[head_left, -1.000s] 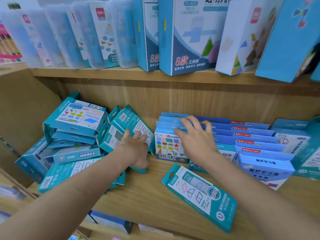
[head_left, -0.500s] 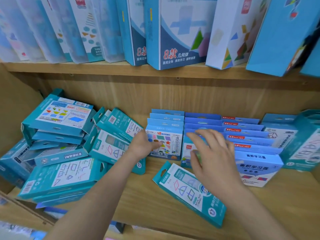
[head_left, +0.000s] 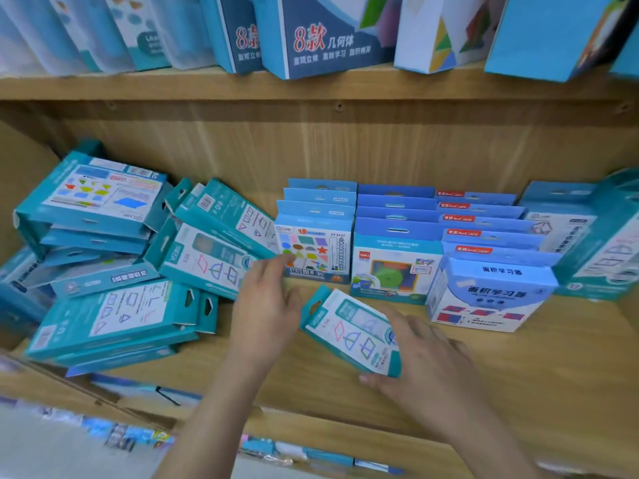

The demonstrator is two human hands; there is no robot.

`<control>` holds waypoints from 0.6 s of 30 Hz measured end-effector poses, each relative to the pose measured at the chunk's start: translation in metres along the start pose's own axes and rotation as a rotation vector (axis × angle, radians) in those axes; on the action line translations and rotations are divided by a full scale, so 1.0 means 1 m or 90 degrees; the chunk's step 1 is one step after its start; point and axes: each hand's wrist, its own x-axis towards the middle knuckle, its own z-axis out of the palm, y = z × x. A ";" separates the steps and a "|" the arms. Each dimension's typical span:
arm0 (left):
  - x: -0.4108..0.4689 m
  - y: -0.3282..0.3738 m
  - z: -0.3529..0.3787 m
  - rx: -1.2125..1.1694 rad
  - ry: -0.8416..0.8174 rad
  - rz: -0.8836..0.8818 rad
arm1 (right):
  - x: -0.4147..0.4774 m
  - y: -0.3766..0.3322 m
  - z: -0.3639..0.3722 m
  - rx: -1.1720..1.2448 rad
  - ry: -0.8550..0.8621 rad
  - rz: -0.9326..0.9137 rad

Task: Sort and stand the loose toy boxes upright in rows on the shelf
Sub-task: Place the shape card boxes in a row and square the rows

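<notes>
A loose teal toy box (head_left: 349,331) lies flat and slanted on the wooden shelf (head_left: 539,382), in front of the rows. My right hand (head_left: 425,350) grips its near right end, thumb at the lower edge and fingers over the far edge. My left hand (head_left: 266,305) hovers with relaxed fingers just left of the box's hang tab, holding nothing. Behind stand upright rows of blue boxes: a coloured-shapes row (head_left: 316,250), a middle row (head_left: 394,267) and a right row (head_left: 491,295). Several teal boxes (head_left: 207,261) lean against the left row.
A messy pile of teal boxes (head_left: 114,316) fills the shelf's left end, some stacked flat, some tilted. More teal boxes (head_left: 605,243) stand at the far right. Large boxes (head_left: 325,39) line the upper shelf. A lower shelf shows below the front edge.
My right hand left the upright rows and came down onto the flat teal box, taking hold of its end. My left hand pulled back from the leaning boxes toward that box.
</notes>
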 end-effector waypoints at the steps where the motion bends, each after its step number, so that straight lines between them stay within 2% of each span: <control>1: -0.016 0.000 0.004 0.042 -0.030 -0.002 | 0.001 0.001 0.001 0.004 0.003 0.006; 5: -0.064 0.008 0.025 0.178 -0.179 -0.034 | 0.004 0.001 0.007 0.017 0.035 0.017; 8: -0.077 0.014 0.032 0.161 -0.161 -0.066 | 0.005 -0.001 0.013 0.042 0.059 0.025; 10: -0.078 0.021 0.029 0.037 -0.124 -0.146 | 0.004 -0.003 0.018 0.086 0.085 0.022; 12: -0.081 0.030 0.023 -0.126 -0.092 -0.271 | 0.000 -0.004 0.021 0.161 0.141 0.009; 15: -0.081 0.054 0.008 -0.494 -0.062 -0.485 | -0.005 -0.004 0.025 0.265 0.236 -0.023; 16: -0.082 0.064 0.003 -0.615 -0.066 -0.525 | -0.007 -0.005 0.026 0.294 0.270 -0.034; 18: -0.083 0.082 -0.005 -0.715 -0.108 -0.489 | -0.011 -0.008 0.025 0.337 0.314 -0.040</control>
